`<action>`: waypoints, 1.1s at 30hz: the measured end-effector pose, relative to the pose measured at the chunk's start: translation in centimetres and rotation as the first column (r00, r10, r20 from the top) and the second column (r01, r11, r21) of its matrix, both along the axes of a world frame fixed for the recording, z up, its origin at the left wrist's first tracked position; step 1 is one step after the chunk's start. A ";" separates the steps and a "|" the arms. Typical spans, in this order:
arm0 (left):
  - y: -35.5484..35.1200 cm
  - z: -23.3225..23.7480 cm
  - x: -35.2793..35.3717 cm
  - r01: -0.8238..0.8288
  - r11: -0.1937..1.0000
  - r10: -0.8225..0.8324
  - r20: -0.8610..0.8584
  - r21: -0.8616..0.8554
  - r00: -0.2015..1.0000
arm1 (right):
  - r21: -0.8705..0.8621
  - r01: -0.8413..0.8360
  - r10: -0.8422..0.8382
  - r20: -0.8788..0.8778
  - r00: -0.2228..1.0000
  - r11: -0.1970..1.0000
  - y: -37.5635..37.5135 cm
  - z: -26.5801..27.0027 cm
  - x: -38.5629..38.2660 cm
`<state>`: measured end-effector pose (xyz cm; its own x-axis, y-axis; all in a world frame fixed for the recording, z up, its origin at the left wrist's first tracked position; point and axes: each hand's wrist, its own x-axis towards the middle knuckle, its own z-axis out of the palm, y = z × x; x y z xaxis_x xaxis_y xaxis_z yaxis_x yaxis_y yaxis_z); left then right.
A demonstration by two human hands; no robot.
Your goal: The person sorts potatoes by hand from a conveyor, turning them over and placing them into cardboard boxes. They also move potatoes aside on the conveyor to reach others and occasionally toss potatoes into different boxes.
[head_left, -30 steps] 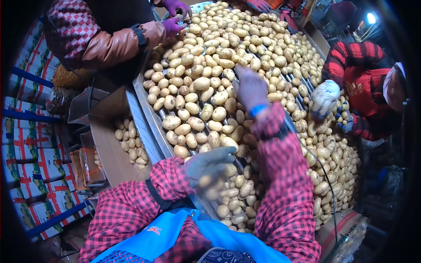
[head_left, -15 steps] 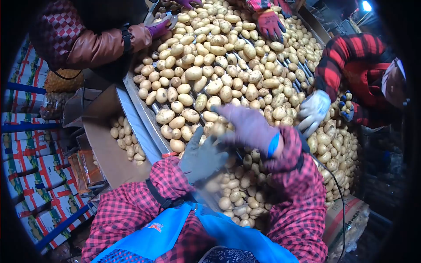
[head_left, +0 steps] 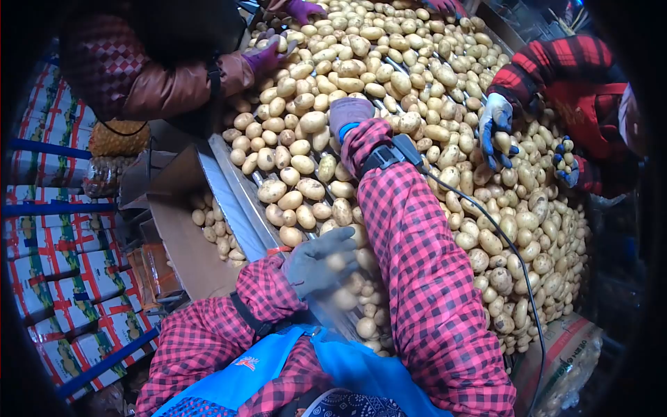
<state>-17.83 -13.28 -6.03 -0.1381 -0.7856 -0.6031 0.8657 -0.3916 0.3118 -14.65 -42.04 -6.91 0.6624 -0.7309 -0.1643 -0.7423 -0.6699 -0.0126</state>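
Potatoes (head_left: pixel 326 69) cover the sloping sorting table in a thick layer. My left hand (head_left: pixel 316 264), in a grey glove, hovers low over the table near its left edge, fingers stretched to the right. Beside and below those fingers, a few blurred potatoes (head_left: pixel 344 299) appear in motion. Further up the table, my right hand (head_left: pixel 349 115) in a purple glove reaches in among the potatoes, back of the hand upward. Its fingers are mostly hidden, so any grip cannot be made out. A black cable (head_left: pixel 500 240) runs from the strap on my right wrist.
At left stands a cardboard box (head_left: pixel 187 243) with potatoes inside, beside the table's metal edge (head_left: pixel 243 191). Stacked printed cartons (head_left: pixel 76 278) lie beyond. Co-workers' gloved hands work at the upper left (head_left: pixel 267 55), top and right (head_left: pixel 497 132). A packed sack (head_left: pixel 563 347) sits lower right.
My right hand has swung up and away across the potatoes, its arm now extended. My left hand has shifted slightly right and lower. The right co-worker's hand has lifted, holding a potato.
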 end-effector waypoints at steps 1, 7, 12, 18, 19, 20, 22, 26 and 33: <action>0.0 1.0 0.1 0.018 0.998 -0.020 0.035 0.054 0.999 | -0.018 0.009 -0.008 0.040 0.999 1.000 -0.2 -0.3 0.2; 1.2 1.5 1.3 0.034 0.999 -0.034 -0.048 -0.009 0.998 | 0.080 0.059 -0.058 -0.011 0.998 0.995 2.1 -0.4 -1.7; 1.5 2.6 1.4 0.046 0.937 -0.015 0.090 -0.346 0.996 | 0.084 0.141 -0.142 -0.001 0.990 0.986 1.5 -1.9 -1.3; 0.7 2.0 2.8 -0.233 0.959 0.155 -0.392 -0.161 0.907 | 0.217 0.085 -0.147 0.292 0.945 0.972 5.2 2.8 -6.3; 1.0 1.2 2.9 -0.257 0.948 0.162 -0.408 -0.190 0.899 | 0.258 0.041 -0.140 0.380 0.914 0.965 8.0 5.0 -7.9; 0.9 1.8 3.0 -0.270 0.944 0.177 -0.399 -0.190 0.900 | 0.307 -0.063 -0.076 0.421 0.904 0.950 10.6 6.3 -9.5; 0.1 2.7 3.2 -0.230 0.939 0.126 -0.366 -0.256 0.922 | 0.352 -0.178 -0.008 0.469 0.883 0.919 12.5 8.1 -10.0; 0.6 2.9 3.7 -0.246 0.954 0.189 -0.297 -0.169 0.936 | 0.151 -0.175 0.062 0.560 0.826 0.973 9.9 6.2 -6.2; 4.5 2.2 4.2 0.048 0.986 -0.046 0.013 -0.158 0.999 | 0.027 -0.114 0.097 0.360 0.928 0.993 4.0 -0.6 0.7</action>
